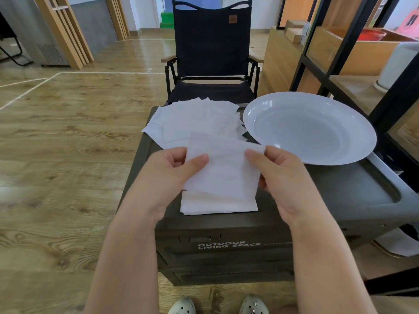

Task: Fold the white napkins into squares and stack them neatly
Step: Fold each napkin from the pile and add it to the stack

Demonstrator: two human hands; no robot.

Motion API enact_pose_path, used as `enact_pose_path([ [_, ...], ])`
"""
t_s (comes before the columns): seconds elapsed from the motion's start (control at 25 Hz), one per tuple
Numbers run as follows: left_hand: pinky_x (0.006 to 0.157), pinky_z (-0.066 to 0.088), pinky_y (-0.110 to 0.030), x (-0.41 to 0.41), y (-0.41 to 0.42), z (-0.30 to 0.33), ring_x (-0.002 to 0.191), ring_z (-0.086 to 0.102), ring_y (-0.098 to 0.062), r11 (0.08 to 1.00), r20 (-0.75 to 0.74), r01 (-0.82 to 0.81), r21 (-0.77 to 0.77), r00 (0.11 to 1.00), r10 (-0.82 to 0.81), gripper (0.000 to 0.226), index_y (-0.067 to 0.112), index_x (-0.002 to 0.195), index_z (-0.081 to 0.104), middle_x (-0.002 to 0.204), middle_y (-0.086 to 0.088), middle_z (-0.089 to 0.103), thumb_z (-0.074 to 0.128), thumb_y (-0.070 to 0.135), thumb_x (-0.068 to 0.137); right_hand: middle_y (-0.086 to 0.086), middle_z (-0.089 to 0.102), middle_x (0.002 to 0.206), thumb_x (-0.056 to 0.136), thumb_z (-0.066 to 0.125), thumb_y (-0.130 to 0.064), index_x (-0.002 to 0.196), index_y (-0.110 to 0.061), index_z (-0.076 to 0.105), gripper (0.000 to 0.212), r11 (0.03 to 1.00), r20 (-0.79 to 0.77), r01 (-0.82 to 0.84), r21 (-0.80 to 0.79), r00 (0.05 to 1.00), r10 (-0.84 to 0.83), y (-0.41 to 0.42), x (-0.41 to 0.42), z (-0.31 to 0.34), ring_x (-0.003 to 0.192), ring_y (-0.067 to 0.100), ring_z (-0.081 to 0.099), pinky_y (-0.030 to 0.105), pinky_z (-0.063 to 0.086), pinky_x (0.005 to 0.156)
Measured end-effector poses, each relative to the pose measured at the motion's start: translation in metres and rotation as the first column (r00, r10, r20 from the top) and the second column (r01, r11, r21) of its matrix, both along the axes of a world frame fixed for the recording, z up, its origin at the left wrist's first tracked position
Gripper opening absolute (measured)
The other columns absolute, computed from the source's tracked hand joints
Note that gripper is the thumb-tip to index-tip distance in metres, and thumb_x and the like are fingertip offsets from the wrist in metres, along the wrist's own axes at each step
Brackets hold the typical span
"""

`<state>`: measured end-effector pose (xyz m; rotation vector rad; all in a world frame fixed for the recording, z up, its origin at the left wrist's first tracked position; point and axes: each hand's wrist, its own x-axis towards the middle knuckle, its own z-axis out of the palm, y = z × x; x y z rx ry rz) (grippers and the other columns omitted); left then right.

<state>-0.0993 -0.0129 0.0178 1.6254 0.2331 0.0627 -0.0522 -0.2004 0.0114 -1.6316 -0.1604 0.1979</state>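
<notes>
A white napkin (224, 166) is lifted above the dark green box (226, 243). My left hand (165, 175) pinches its left edge between thumb and fingers. My right hand (281, 175) pinches its upper right corner. Under the held napkin, a small stack of folded napkins (217, 203) lies at the front edge of the box lid. A loose, fanned pile of unfolded white napkins (195, 120) lies at the back left of the lid.
A large white plate (310, 128) lies on the right of the lid, overhanging the edge. A black folding chair (212, 53) stands behind the box. A black-framed wooden shelf (353, 48) rises at the right. Wooden floor spreads to the left.
</notes>
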Motion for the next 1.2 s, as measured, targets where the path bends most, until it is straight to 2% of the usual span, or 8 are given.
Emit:
enact_pose_path([
  [0.24, 0.047, 0.040, -0.020, 0.004, 0.004, -0.007, 0.033, 0.048, 0.001, 0.932, -0.270, -0.126, 0.339, 0.936, 0.225, 0.027, 0.020, 0.072, 0.074, 0.040, 0.012, 0.058, 0.064, 0.038, 0.089, -0.013, 0.049, 0.055, 0.089, 0.059, -0.035, 0.072, -0.012, 0.067, 0.029, 0.857, 0.184, 0.240, -0.455, 0.968, -0.173, 0.008, 0.010, -0.022, 0.050, 0.003, 0.043, 0.010, 0.030, 0.049],
  [0.36, 0.055, 0.043, -0.023, 0.002, 0.005, -0.008, 0.044, 0.055, -0.006, 0.881, -0.273, -0.112, 0.460, 0.926, 0.260, 0.025, 0.022, 0.071, 0.074, 0.047, 0.008, 0.066, 0.067, 0.041, 0.085, -0.018, 0.057, 0.069, 0.086, 0.062, -0.040, 0.085, -0.022, 0.071, 0.020, 0.796, 0.252, 0.295, -0.528, 0.950, -0.184, 0.011, 0.008, -0.022, 0.063, -0.005, 0.050, 0.009, 0.033, 0.054],
  [0.52, 0.062, 0.045, -0.027, 0.002, 0.007, -0.007, 0.066, 0.064, -0.014, 0.845, -0.288, -0.100, 0.525, 0.914, 0.286, 0.026, 0.022, 0.072, 0.073, 0.058, 0.003, 0.070, 0.067, 0.044, 0.085, -0.016, 0.057, 0.072, 0.082, 0.064, -0.045, 0.072, -0.031, 0.059, 0.019, 0.734, 0.283, 0.317, -0.601, 0.943, -0.176, 0.015, 0.007, -0.022, 0.064, -0.003, 0.049, 0.012, 0.028, 0.052],
  [0.68, 0.050, 0.036, -0.022, 0.001, 0.010, -0.008, 0.055, 0.059, -0.007, 0.803, -0.287, -0.083, 0.590, 0.908, 0.304, 0.029, 0.023, 0.065, 0.070, 0.043, 0.012, 0.062, 0.069, 0.046, 0.081, -0.018, 0.051, 0.068, 0.082, 0.066, -0.044, 0.070, -0.031, 0.055, 0.020, 0.682, 0.294, 0.332, -0.652, 0.939, -0.176, 0.017, 0.005, -0.024, 0.059, -0.004, 0.044, 0.011, 0.025, 0.049],
  [0.92, 0.075, 0.055, -0.036, 0.003, 0.013, -0.014, 0.078, 0.068, -0.019, 0.740, -0.275, -0.097, 0.666, 0.890, 0.364, 0.028, 0.021, 0.072, 0.067, 0.074, 0.000, 0.072, 0.065, 0.046, 0.085, -0.014, 0.054, 0.069, 0.080, 0.067, -0.044, 0.084, -0.027, 0.059, 0.020, 0.679, 0.293, 0.388, -0.624, 0.921, -0.256, 0.016, 0.003, -0.026, 0.061, -0.003, 0.046, 0.013, 0.025, 0.048],
  [1.04, 0.069, 0.055, -0.034, 0.003, 0.010, -0.010, 0.071, 0.067, -0.016, 0.698, -0.271, -0.058, 0.713, 0.896, 0.351, 0.031, 0.021, 0.068, 0.066, 0.071, 0.001, 0.070, 0.060, 0.043, 0.089, -0.015, 0.056, 0.071, 0.084, 0.063, -0.044, 0.091, -0.026, 0.062, 0.019, 0.692, 0.281, 0.376, -0.617, 0.926, -0.253, 0.012, 0.007, -0.026, 0.062, -0.002, 0.048, 0.013, 0.028, 0.049],
  [1.16, 0.048, 0.033, -0.022, 0.018, 0.013, 0.003, 0.061, 0.053, -0.008, 0.390, 0.079, -0.229, 0.892, 0.928, 0.365, 0.023, 0.026, 0.071, 0.062, 0.066, 0.013, 0.057, 0.058, 0.039, 0.089, -0.016, 0.057, 0.072, 0.085, 0.062, -0.043, 0.094, -0.027, 0.062, 0.018, 0.714, 0.252, 0.335, -0.615, 0.941, -0.224, 0.010, 0.007, -0.024, 0.064, -0.002, 0.051, 0.013, 0.029, 0.051],
  [1.2, 0.048, 0.029, -0.019, 0.032, 0.016, 0.010, 0.065, 0.053, -0.010, 0.360, 0.212, -0.324, 0.875, 0.924, 0.317, 0.016, 0.027, 0.075, 0.062, 0.068, 0.015, 0.055, 0.058, 0.035, 0.089, -0.017, 0.057, 0.072, 0.085, 0.062, -0.043, 0.095, -0.027, 0.062, 0.018, 0.722, 0.254, 0.342, -0.602, 0.939, -0.232, 0.010, 0.008, -0.023, 0.065, -0.002, 0.051, 0.013, 0.030, 0.051],
])
